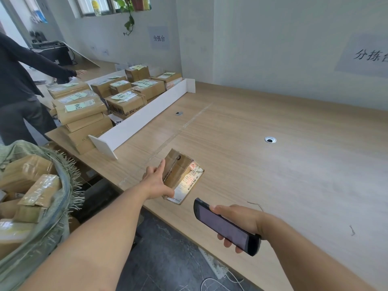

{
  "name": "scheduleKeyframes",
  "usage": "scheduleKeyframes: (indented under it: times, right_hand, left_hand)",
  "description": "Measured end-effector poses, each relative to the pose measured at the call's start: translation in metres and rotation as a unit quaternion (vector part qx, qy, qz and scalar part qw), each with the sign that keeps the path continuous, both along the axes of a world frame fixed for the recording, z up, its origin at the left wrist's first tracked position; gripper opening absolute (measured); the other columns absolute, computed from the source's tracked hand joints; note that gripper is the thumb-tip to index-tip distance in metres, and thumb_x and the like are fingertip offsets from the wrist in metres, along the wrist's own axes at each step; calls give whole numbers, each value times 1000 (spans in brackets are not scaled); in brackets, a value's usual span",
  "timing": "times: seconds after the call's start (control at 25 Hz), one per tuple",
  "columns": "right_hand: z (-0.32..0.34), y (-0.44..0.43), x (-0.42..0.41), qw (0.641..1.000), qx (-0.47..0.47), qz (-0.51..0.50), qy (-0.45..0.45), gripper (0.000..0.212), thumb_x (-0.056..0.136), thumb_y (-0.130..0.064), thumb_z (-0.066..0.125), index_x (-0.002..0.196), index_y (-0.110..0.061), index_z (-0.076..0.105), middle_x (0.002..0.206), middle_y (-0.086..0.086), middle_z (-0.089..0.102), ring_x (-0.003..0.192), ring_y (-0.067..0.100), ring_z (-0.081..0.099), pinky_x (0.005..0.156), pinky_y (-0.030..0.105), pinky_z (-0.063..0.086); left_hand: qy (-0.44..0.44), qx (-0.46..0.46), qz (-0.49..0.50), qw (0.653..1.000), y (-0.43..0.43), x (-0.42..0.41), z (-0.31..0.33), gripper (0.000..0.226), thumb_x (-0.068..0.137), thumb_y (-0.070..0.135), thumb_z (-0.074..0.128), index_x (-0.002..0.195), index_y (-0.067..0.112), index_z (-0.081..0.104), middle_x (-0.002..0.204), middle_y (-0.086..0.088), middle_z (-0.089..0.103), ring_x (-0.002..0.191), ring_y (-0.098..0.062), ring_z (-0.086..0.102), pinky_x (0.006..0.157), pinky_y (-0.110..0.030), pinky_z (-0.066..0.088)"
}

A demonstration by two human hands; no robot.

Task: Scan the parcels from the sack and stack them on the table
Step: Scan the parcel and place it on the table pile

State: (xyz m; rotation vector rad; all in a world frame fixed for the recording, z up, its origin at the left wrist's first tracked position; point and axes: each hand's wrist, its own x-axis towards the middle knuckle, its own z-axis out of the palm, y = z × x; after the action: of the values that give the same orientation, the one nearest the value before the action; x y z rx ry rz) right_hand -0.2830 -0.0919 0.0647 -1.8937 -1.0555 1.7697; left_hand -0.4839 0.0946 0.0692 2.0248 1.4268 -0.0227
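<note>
As the view is read from the left, a woven sack [48, 238] is seen at the edge, cut off by the frame. Brown parcels [27, 169] are packed in its open mouth; what lies deeper is hidden. Above it another person [19, 80] in dark clothes is only partly shown, with one arm stretched over the stacked parcels [117, 95] at the far left end of the table [294, 164]. These stacks are closed off by a white divider [147, 114], and the green notes on them are too small to be read.

Near the front edge of the table one small parcel [176, 171] is held tilted by the left hand [156, 182]. It is gripped by the thumb at its near corner, and the index finger is laid along its side; the other fingers are hidden behind the box. Whether the box touches the table cannot be told. Its label [189, 181] is turned toward the right, and a bright patch of light is seen on it.

Just right of it, and apart from it, a dark scanner [226, 226] is clasped by the right hand [237, 221], with fingers curled under it and its screen dark. On the wall at the far right a paper sign [367, 55] is cut off by the frame.
</note>
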Motion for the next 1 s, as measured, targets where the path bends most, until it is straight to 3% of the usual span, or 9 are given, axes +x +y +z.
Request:
scheduleKeyframes:
  times: [0.24, 0.36, 0.6, 0.76, 0.88, 1.0]
  right_hand:
    - [-2, -2, 2, 998, 2, 26, -52, 64, 90, -67, 48, 113, -8, 62, 90, 9, 67, 75, 25, 65, 62, 35, 55]
    - [-1, -1, 1, 994, 10, 49, -100, 76, 77, -75, 49, 110, -9, 62, 89, 9, 66, 75, 25, 64, 61, 35, 54]
    - [-3, 1, 2, 994, 25, 43, -93, 74, 77, -74, 48, 108, -8, 61, 89, 11, 67, 72, 27, 62, 61, 35, 53]
    - [-2, 4, -1, 992, 20, 71, -102, 60, 91, -68, 46, 105, -11, 61, 93, 10, 68, 75, 25, 65, 63, 35, 55]
    - [0, 8, -3, 990, 1, 100, -102, 68, 82, -74, 48, 106, -12, 62, 94, 11, 70, 79, 28, 66, 66, 37, 55]
    - [0, 10, -4, 988, -3, 117, -97, 60, 87, -72, 47, 100, -15, 61, 92, 9, 69, 77, 26, 66, 63, 35, 55]
  left_hand:
    - [8, 2, 0, 1000, 0, -5, 4, 125, 67, 23, 79, 150, 37, -13, 141, -3, 17, 135, -29, 23, 112, -47, 28]
    - [33, 4, -5, 999, -1, -8, 8, 122, 66, 24, 79, 152, 38, -7, 141, -2, 18, 135, -27, 23, 111, -48, 30]
    - [69, 16, -2, 998, 2, -16, 21, 113, 66, 29, 78, 153, 37, 5, 148, -2, 16, 141, -27, 14, 114, -50, 25]
    - [85, 26, 8, 996, 3, -19, 25, 110, 67, 33, 77, 152, 38, 8, 150, -5, 16, 141, -30, 15, 113, -52, 26]
    - [88, 28, 12, 996, 6, -23, 28, 109, 67, 37, 77, 152, 38, 9, 152, -5, 14, 142, -31, 15, 114, -53, 25]
    - [83, 24, 17, 996, 9, -28, 31, 110, 66, 39, 77, 152, 39, 10, 153, -6, 13, 143, -32, 15, 114, -53, 25]
